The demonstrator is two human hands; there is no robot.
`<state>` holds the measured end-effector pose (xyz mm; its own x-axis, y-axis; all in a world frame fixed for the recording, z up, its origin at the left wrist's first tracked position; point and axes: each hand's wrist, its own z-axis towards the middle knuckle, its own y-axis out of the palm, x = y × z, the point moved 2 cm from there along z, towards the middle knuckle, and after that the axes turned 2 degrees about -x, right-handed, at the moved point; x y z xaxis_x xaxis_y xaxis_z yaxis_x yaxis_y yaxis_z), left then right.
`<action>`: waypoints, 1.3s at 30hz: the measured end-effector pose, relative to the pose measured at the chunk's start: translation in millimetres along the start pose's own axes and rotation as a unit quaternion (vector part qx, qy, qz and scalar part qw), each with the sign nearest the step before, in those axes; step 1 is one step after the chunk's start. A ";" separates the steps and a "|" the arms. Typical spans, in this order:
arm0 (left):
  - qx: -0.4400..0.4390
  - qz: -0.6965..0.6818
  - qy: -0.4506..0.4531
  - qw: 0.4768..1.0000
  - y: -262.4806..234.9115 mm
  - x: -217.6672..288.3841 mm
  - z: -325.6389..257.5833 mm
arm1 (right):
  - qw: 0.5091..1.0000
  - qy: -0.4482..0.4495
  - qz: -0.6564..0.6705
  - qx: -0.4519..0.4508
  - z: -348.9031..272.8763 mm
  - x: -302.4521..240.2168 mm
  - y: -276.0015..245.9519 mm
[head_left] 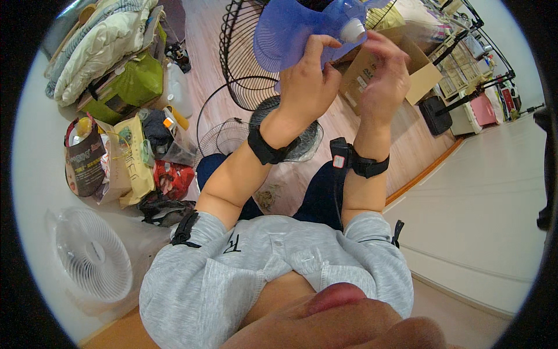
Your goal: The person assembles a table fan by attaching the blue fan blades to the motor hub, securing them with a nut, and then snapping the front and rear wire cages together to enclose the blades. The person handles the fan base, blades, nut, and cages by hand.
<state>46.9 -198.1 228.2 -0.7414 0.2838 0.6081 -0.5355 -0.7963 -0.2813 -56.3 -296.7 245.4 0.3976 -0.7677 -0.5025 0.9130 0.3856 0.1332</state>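
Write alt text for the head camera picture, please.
Seen from above, a person's left hand and right hand hold a translucent blue fan blade with a white hub cap, above black wire fan grilles on a wooden floor.

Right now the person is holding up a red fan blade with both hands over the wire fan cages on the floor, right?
Not quite. The fan blade is blue, not red, as the head view shows. Both the left hand and the right hand hold it up over the wire fan cages on the floor.

Both forearms raised, elbows bent, grey sleeves pushed up. Black band on each wrist. Left hand (pixel 305 81) held high, fingers (pixel 317 47) curled closed. Right hand (pixel 381 75) just beside it, fingers bent inward, pinching.
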 end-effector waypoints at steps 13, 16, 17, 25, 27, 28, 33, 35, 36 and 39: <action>-0.151 -0.069 0.152 0.974 -131.4 82.3 -32.3 | 0.969 0.180 -0.166 0.020 8.7 27.3 8.6; 0.078 -0.141 0.122 0.979 -151.6 61.9 0.9 | 0.970 0.205 -0.129 0.005 9.9 28.3 9.3; 0.127 -0.154 0.089 0.976 -152.1 53.0 12.7 | 0.969 0.220 -0.109 0.002 9.5 28.4 10.0; 0.075 0.142 0.243 0.957 -95.8 89.0 -14.0 | 0.969 0.182 -0.170 0.005 13.2 33.1 7.7; 0.056 0.191 0.245 0.949 -88.1 98.8 -13.7 | 0.967 0.194 -0.165 0.008 12.2 37.8 6.6; 0.044 0.203 0.259 0.943 -84.1 103.1 -13.1 | 0.969 0.190 -0.159 0.007 10.6 39.2 5.3; 0.003 0.252 0.222 0.942 -52.1 107.7 -1.5 | 0.974 0.192 -0.123 -0.002 12.9 43.3 5.2; -0.002 0.267 0.180 0.947 -40.6 99.0 11.8 | 0.966 0.226 -0.125 -0.013 13.3 43.4 8.6; 0.015 0.272 0.166 0.948 -37.3 93.8 20.0 | 0.963 0.227 -0.147 -0.011 14.0 42.4 9.9; -0.015 0.412 0.099 0.906 -28.4 80.5 33.5 | 0.965 0.230 -0.129 0.000 12.2 38.1 16.1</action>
<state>16.0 -170.5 310.1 -0.9510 -0.3068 0.0388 0.2230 -0.7673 -0.6013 -25.3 -325.9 238.8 0.0738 -0.5306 -0.8444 0.9760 0.2122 -0.0481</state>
